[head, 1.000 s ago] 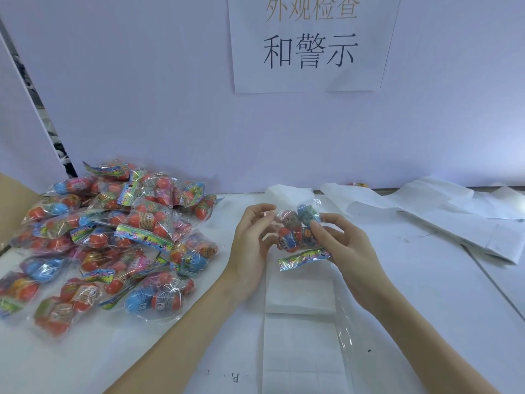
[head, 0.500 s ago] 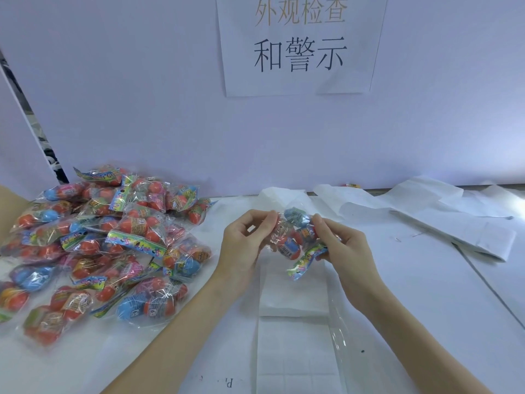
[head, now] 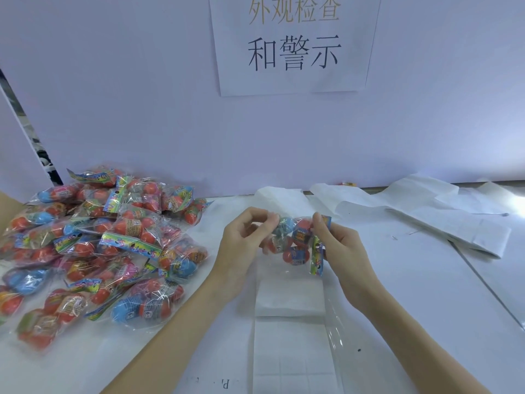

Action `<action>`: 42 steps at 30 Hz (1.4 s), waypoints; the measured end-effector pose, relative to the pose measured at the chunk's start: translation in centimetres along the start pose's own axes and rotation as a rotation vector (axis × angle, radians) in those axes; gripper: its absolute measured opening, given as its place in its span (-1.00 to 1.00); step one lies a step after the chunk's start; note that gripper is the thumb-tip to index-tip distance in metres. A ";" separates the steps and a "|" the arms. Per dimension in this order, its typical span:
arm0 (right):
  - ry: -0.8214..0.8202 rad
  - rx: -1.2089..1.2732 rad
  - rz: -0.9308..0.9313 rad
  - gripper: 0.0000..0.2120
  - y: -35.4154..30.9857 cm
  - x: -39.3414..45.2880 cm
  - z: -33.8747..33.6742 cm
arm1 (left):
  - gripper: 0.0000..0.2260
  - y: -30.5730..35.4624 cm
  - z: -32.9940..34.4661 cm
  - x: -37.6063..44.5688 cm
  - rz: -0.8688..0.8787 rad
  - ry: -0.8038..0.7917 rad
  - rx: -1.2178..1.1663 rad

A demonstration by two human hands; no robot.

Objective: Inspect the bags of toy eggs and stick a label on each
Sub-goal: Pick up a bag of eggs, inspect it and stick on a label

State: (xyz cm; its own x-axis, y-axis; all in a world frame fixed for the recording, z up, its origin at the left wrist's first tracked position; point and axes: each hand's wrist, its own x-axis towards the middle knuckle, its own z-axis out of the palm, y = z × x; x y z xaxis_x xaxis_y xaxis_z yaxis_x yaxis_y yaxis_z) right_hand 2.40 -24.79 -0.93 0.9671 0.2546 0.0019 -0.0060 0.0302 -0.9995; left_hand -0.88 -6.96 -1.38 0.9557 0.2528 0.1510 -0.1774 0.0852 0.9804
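Clear, crinkly plastic wraps the small bag of red and blue toy eggs [head: 295, 241], which is lifted above the middle of the white table [head: 426, 280] between both hands. The left hand [head: 241, 251] pinches the bag's left edge with curled thumb and fingertips; the right hand [head: 339, 248] grips its right side, where the printed multicoloured header card [head: 317, 251] stands nearly upright against the fingers.

Directly under the bag lies a long white strip of label backing paper [head: 289, 336], ruled into faint rectangles, running toward the near table edge. A glossy, transparent film strip [head: 338, 331] lies along its right side. To the left, close beside the left forearm, sprawls a loose heap of similar shiny egg bags [head: 99, 245], reaching the table's left edge. Crumpled, matte white paper sheets [head: 426, 211] spread along the far right, against the pale lilac wall [head: 113, 95]. Bare tabletop remains open to the right of the right forearm. A white paper sign [head: 295, 44] with printed characters hangs on the wall above.
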 end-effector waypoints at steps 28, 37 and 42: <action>-0.055 -0.239 -0.181 -0.74 0.1 0.1 -0.4 | -0.92 -0.3 -0.9 0.7 -0.012 0.114 -0.106; -0.036 -0.058 -0.138 -0.84 0.0 0.3 -0.5 | -0.75 0.4 -1.1 0.6 -0.012 0.077 0.055; -0.112 -0.139 -0.161 -0.72 -0.1 -0.2 -0.2 | -0.81 0.2 -0.9 0.4 0.000 0.034 0.204</action>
State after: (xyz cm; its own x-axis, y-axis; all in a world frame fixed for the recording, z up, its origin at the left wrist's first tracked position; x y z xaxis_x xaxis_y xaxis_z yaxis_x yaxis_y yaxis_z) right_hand 2.31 -25.07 -0.82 0.9183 0.3633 0.1571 0.1884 -0.0523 -0.9807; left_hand -0.72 -5.93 -1.20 0.9466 0.2851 0.1504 -0.1234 -0.1107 0.9862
